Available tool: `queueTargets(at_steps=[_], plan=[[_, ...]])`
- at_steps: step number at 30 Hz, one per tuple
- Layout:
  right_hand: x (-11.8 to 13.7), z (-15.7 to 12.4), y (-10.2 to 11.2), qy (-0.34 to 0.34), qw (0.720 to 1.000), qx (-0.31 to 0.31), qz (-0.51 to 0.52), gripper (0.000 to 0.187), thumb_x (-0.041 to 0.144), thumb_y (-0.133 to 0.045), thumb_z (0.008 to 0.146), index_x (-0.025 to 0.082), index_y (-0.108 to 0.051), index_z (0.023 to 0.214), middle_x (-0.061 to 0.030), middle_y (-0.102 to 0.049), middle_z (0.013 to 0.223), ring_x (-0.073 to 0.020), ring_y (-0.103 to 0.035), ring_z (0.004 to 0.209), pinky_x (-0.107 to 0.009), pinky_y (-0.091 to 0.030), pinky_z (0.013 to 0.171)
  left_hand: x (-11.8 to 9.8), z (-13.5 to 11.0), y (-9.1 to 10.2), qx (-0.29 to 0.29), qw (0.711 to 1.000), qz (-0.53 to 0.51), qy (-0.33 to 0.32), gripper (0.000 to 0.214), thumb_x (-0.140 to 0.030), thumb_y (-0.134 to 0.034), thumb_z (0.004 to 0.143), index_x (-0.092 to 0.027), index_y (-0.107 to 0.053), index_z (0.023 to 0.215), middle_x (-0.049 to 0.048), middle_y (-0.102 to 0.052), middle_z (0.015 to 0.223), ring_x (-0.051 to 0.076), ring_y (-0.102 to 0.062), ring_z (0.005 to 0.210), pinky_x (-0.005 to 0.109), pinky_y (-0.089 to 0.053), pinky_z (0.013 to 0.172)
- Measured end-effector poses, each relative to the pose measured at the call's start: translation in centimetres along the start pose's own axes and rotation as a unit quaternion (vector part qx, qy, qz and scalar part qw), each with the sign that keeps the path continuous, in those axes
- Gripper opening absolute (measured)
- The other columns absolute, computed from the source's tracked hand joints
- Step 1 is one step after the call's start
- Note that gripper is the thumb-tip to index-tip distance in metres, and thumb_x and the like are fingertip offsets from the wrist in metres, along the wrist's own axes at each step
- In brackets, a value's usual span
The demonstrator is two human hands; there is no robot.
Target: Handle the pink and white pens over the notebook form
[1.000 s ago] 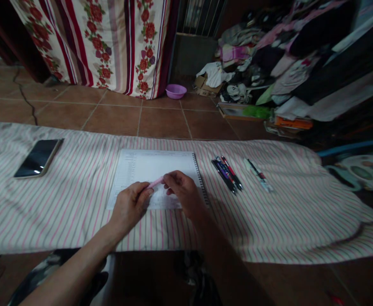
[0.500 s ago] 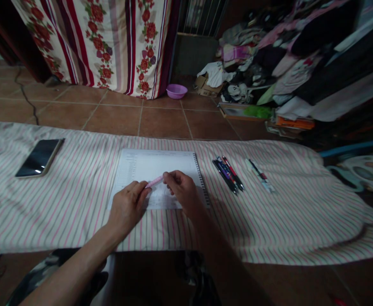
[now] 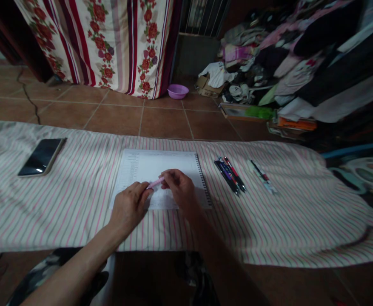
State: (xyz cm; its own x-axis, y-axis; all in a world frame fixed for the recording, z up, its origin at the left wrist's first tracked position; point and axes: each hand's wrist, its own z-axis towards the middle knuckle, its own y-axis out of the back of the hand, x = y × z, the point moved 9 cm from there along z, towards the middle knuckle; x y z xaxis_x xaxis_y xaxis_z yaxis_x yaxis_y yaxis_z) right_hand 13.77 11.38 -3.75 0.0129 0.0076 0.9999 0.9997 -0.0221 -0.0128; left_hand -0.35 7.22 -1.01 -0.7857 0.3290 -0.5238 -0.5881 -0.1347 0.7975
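A slim pink pen is held slantwise above a spiral notebook. My left hand pinches its lower left end between thumb and fingers. The upper right end sits in the closed fingertips of my right hand, which cover that tip. Whether the pen has a cap on it, I cannot tell. Beneath both hands the notebook lies open at a page with a printed column along its left side; the wire binding runs down its right edge.
Several pens lie in a bunch right of the notebook, with further pens beyond them. A phone rests at left on the striped cloth. On the tiled floor behind stand a purple basin and a clothes pile.
My right hand has shifted slightly left along the pen, and its fingers have curled over the end. The pen stays in both hands; the view has moved very slightly.
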Motion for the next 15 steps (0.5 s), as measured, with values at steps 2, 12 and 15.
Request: queueTargets(at_steps=[2,12,15], plan=[[-0.5,0.0,0.1,-0.036,0.999,-0.004,-0.003,0.030,0.046,-0.060,0.072,0.019,-0.058,0.083,-0.0016,-0.064,0.073,-0.0131,-0.058,0.060,-0.022,-0.044,0.046,-0.2,0.0,0.3,-0.013,0.999,0.033,-0.010,0.031,-0.034,-0.038,0.092,-0.014,-0.062,0.098,0.0041,-0.064,0.076,0.016,-0.062,0.067,0.026,-0.047,0.060],[0.3,0.0,0.4,-0.013,1.000,0.009,-0.010,0.013,0.032,-0.063,0.070,0.019,-0.064,0.071,0.0031,-0.058,0.058,-0.0094,-0.050,0.051,-0.022,-0.042,0.051,0.3,0.1,0.1,-0.001,1.000,0.010,0.007,0.027,-0.033,-0.043,0.090,-0.016,-0.064,0.095,0.0032,-0.066,0.075,0.016,-0.063,0.067,0.025,-0.047,0.059],[0.8,-0.2,-0.1,0.001,1.000,0.031,0.001,0.016,0.030,-0.062,0.071,0.020,-0.065,0.082,0.0004,-0.064,0.074,-0.0107,-0.057,0.062,-0.024,-0.047,0.059,0.5,0.2,0.1,-0.008,1.000,-0.007,0.001,0.027,-0.033,-0.043,0.091,-0.016,-0.064,0.094,0.0033,-0.066,0.076,0.016,-0.063,0.067,0.025,-0.047,0.060]])
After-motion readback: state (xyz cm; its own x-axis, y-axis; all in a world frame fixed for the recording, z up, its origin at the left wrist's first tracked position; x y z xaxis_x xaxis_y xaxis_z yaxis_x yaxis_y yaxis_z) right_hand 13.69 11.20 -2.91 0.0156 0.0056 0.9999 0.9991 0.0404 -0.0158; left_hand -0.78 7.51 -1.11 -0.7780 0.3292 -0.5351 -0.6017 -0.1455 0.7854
